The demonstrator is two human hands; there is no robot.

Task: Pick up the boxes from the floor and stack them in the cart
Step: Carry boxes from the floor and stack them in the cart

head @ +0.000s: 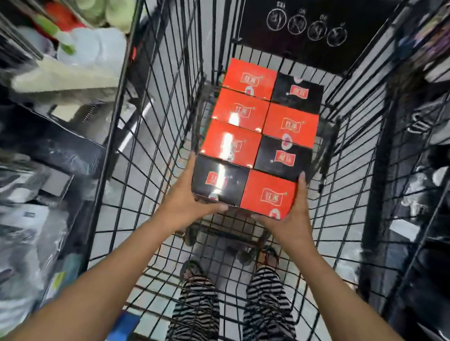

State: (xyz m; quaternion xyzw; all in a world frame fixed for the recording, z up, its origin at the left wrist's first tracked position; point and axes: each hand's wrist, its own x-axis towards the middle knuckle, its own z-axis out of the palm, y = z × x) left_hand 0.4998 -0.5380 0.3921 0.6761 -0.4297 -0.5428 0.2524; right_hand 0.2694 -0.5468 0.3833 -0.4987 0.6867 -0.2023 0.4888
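A shrink-wrapped pack of several red and black boxes [261, 135] hangs inside the black wire cart [152, 128], above its floor. My left hand [190, 197] grips the pack's near left corner, thumb up the side and fingers under the front edge. My right hand [292, 215] grips the near right corner the same way. The pack is long, two boxes wide, and tilts away from me. Its far end lies near the cart's black back panel [303, 24].
The cart's wire walls rise on both sides and in front of my striped trouser legs [235, 317]. Packed shelves of wrapped goods [33, 157] stand left of the cart, and more blurred goods [436, 185] stand on the right. Grey floor shows through the cart's mesh bottom.
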